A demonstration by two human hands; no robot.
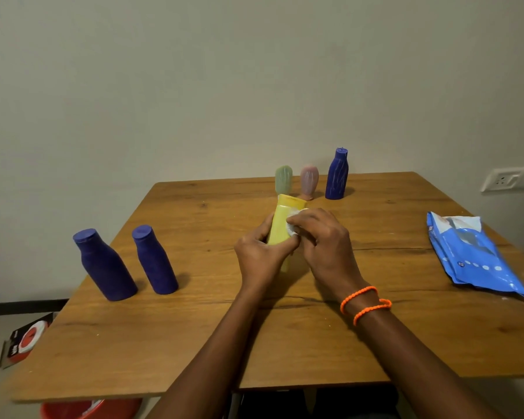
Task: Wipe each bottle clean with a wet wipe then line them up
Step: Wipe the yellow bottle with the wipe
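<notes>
At the desk [285, 343] centre, the left hand [259, 255] gripped the yellow bottle [280, 228] while the right hand [322, 240] pinched the wet wipe [291, 227] against it, bare wood lying toward the near edge, two purple bottles [127, 264] near the left edge, and the blue wipes pack [472, 255], its print unreadable, by the right edge.

Both forearms extended forward over the table, left hand [259, 252] curled around a held item, right hand [321, 237] pinched shut against it (orange cords worn at right wrist)
</notes>
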